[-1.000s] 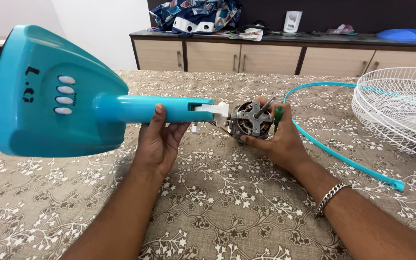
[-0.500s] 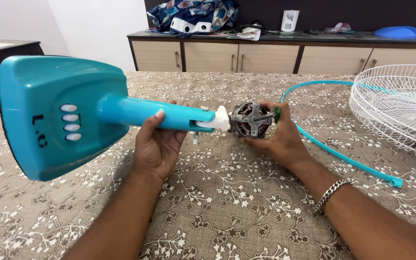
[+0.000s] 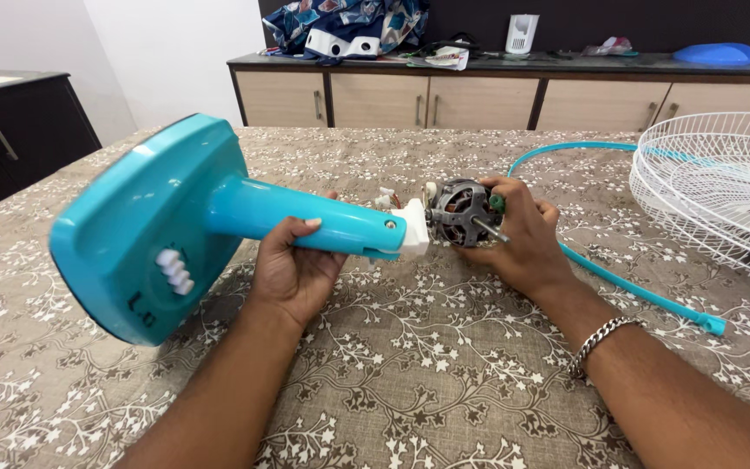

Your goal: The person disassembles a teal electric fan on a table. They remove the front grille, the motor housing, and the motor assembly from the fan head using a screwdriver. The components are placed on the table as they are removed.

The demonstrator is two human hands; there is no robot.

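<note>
Left hand (image 3: 292, 265) makes its grip from below around the turquoise neck (image 3: 305, 219) of the fan stand, thumb over the top, fingers curled under. From this hand the wide turquoise base (image 3: 145, 226), with its row of white push buttons (image 3: 175, 272), spreads out toward 9 o'clock and tilts up off the surface (image 3: 392, 382). At 3 o'clock from the same hand, the neck ends in a white plastic joint (image 3: 414, 234), and the bare fan motor (image 3: 460, 211) sits right against it.

Right hand (image 3: 518, 239) is closed on the motor from the 3 o'clock side, fingers wrapped over its metal body, the steel shaft (image 3: 490, 230) poking out by the palm. A metal bracelet (image 3: 602, 343) circles that wrist.

Farther out, a turquoise ring (image 3: 618, 282) lies on the patterned cloth at about 2 o'clock, and a white wire fan guard (image 3: 713, 187) rests beyond it. At 12 o'clock, well apart, stands a long wooden sideboard (image 3: 479, 100).
</note>
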